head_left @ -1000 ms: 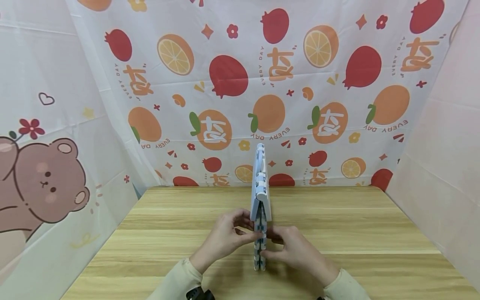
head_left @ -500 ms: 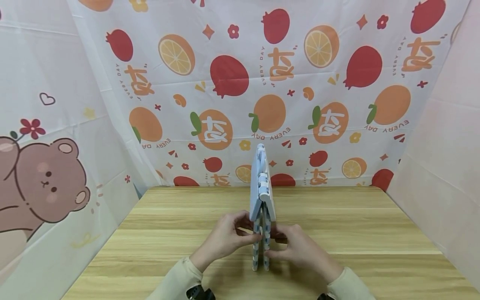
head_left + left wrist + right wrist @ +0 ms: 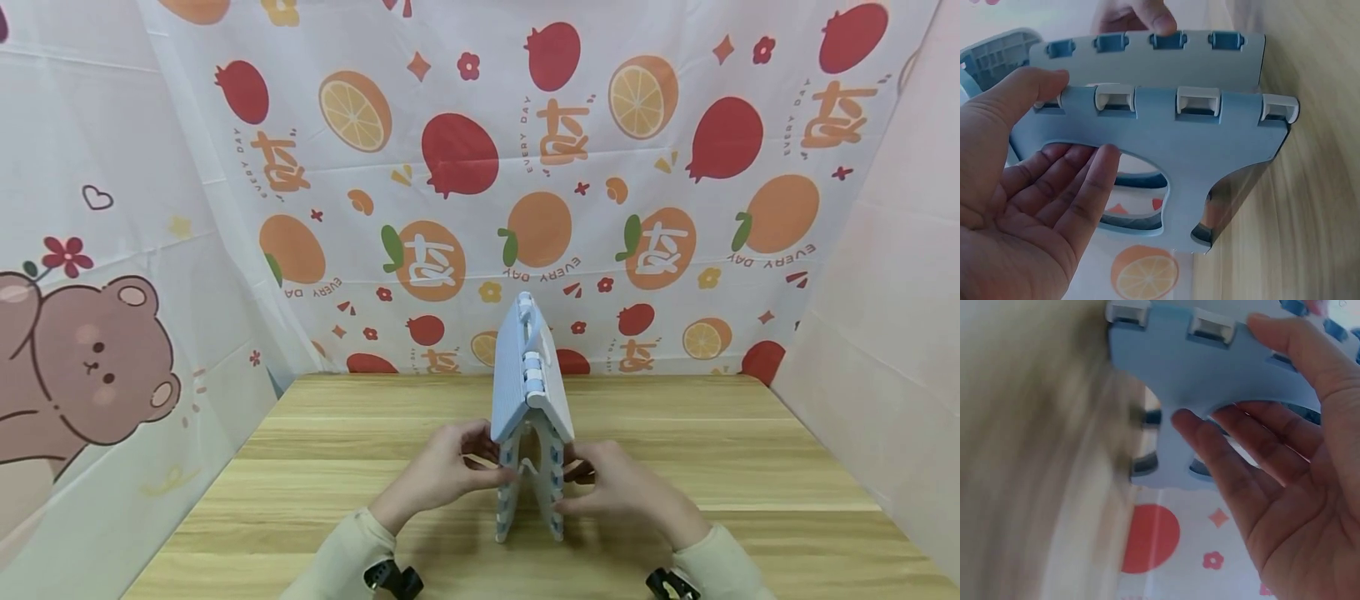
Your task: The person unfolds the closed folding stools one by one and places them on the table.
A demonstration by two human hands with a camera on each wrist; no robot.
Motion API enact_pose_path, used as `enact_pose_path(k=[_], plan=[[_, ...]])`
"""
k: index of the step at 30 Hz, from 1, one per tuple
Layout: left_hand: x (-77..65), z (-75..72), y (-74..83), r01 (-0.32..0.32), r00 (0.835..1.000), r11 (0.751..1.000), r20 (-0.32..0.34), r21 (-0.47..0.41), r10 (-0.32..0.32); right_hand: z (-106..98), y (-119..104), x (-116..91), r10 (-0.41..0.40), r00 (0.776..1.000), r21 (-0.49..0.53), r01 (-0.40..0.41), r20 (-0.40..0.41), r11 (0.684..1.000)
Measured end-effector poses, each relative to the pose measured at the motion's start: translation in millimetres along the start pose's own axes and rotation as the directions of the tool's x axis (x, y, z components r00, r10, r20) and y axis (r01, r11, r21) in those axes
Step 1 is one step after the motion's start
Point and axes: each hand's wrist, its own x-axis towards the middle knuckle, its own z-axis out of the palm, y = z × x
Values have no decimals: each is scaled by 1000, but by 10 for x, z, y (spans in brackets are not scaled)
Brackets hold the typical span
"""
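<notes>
Between left fingers (image 3: 1094,190) and right fingers (image 3: 1230,470), half-folded blue stool (image 3: 512,385)

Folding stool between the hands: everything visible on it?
The folding stool is pale blue and white, apparently plastic. Two top panels slope down from a hinged ridge like a roof, with a handle along it. Below, hinged side panels with curved cutouts stand slightly spread. It is upright and partly unfolded at the wooden table; whether its base rests there is unclear. The left hand and right hand hold opposite sides, thumbs at hinged edges, fingers around the cutouts.
</notes>
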Motion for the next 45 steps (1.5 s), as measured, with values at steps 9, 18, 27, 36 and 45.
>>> enact_pose_path(k=[9, 18, 27, 36, 45], plan=[[-14, -78, -10, -11, 998, 1000, 57, -18, 12, -189, -32, -90, 46, 998, -26, -45, 41, 999], [-26, -152, -18, -25, 995, 1000, 92, 5, 24, -309, -31, -175, 38, 998, -6, -37, 56, 999], [-19, -208, -22, -20, 993, 999, 121, 28, 16, -373, -55, -223, 49, 996, 24, -51, 74, 998], [-21, -259, -28, -19, 990, 999, 144, 35, 14, -423, -40, -251, 91, 991, 68, -98, 98, 993], [-21, -282, -42, -2, 988, 1000, 155, 26, -2, -450, -13, -255, 84, 991, 74, -91, 101, 993]])
